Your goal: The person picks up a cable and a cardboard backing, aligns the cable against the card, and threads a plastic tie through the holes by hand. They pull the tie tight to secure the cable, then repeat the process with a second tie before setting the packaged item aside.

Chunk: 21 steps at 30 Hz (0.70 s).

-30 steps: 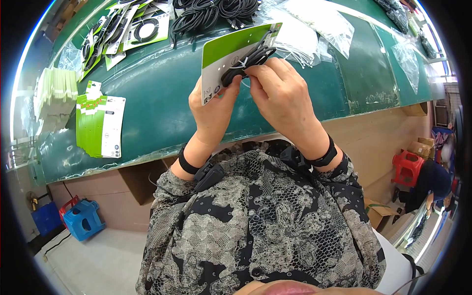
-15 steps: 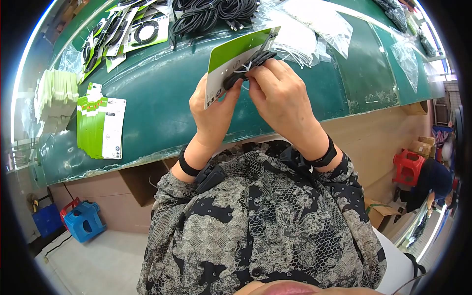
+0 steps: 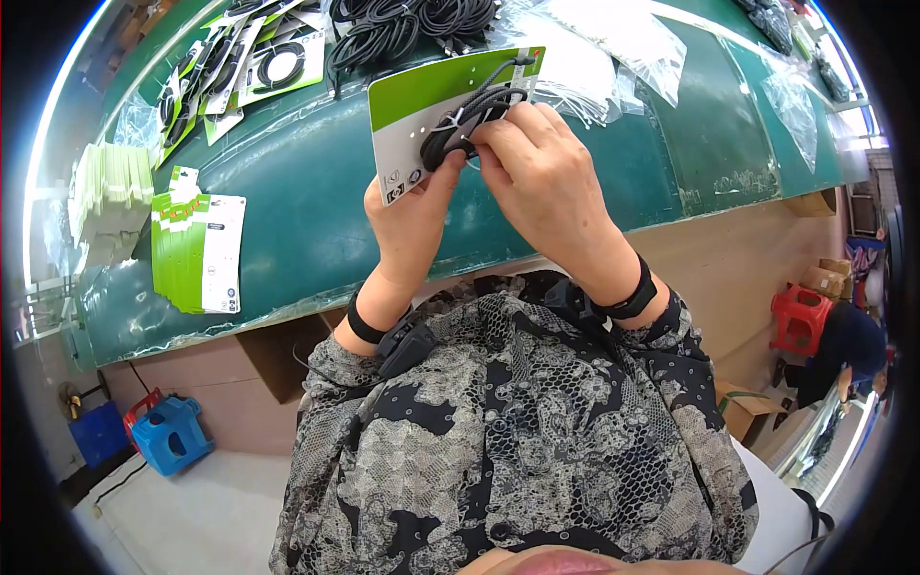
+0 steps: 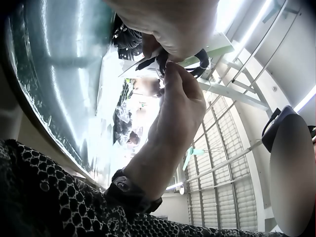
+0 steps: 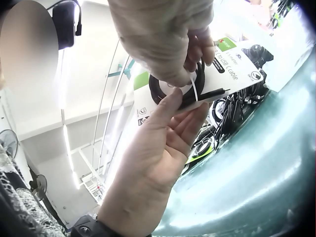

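In front of the chest, my left hand [image 3: 412,218] grips a green and white cable card [image 3: 401,153] by its lower edge, thumb against a coiled black USB-C cable [image 3: 443,144] lying on the card's face. A thin white cable tie [image 5: 194,90] runs round one side of the coil. My right hand [image 3: 554,182] is at the coil's right side, fingers curled, thumb and forefinger pinching at the tie; the fingertips partly hide it. The card stands tilted, its printed side facing the right hand.
Fanned green and white cards [image 3: 182,254] lie at the left, beside a card stack [image 3: 113,196]. Finished-looking carded cables [image 3: 280,65], bundled black cables [image 3: 383,43] and white cable ties [image 3: 575,81] in plastic bags lie along the back of the green table [image 3: 297,201].
The card has swung to show more of its printed face, its left edge moving left. My right hand stays at the coil, with its fingers a little higher.
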### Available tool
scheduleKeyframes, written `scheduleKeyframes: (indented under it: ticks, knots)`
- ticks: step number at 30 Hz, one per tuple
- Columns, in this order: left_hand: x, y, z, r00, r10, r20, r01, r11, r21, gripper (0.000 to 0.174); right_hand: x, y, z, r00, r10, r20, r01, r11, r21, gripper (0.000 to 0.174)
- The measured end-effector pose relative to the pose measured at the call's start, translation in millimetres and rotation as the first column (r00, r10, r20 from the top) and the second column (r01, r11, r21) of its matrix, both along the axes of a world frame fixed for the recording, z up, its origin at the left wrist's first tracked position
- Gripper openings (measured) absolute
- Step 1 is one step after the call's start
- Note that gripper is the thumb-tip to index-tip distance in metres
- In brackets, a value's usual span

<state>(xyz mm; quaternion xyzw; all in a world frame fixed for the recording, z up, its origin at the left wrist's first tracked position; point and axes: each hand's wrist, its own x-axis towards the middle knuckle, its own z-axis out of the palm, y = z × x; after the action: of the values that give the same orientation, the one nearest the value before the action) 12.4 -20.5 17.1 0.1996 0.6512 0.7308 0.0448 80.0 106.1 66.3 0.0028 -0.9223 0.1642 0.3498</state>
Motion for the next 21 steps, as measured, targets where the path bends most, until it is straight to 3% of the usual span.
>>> scheduleKeyframes:
  ticks: [3, 6, 12, 15, 18, 21]
  knots:
    - [-0.4, 0.0, 0.0, 1.0, 0.003, -0.013, -0.003, 1.0, -0.006, 0.017, -0.9, 0.6, 1.7, 1.0, 0.018, -0.018, -0.018, 1.0, 0.004, 0.014]
    - [-0.5, -0.2, 0.2, 0.981, 0.027, -0.191, -0.048, 0.993, -0.104, 0.02, 0.7, 0.6, 3.5, 1.0, 0.011, -0.007, -0.011, 1.0, 0.02, 0.015]
    - [-0.4, 1.0, -4.7, 0.958, 0.025, -0.287, -0.058, 0.993, -0.107, 0.026, 1.6, 0.8, 3.6, 0.999, 0.036, -0.014, -0.035, 0.999, 0.011, 0.015]
    - [2.5, -2.7, 0.6, 0.947, 0.028, -0.32, -0.075, 0.988, -0.137, 0.029, 5.5, 0.2, 9.1, 0.998, 0.058, 0.04, -0.055, 0.997, -0.063, 0.023]
    - [2.2, -11.1, 18.7, 0.672, 0.01, -0.74, -0.148, 0.982, -0.121, 0.035, 16.3, 0.9, 5.2, 0.995, 0.086, -0.059, -0.092, 0.99, -0.103, 0.03]
    - [3.6, -11.8, 32.5, 0.581, -0.005, -0.814, -0.074, 0.995, -0.059, 0.037, 17.7, 0.1, 1.8, 0.984, 0.126, -0.125, -0.14, 0.984, -0.109, 0.033]
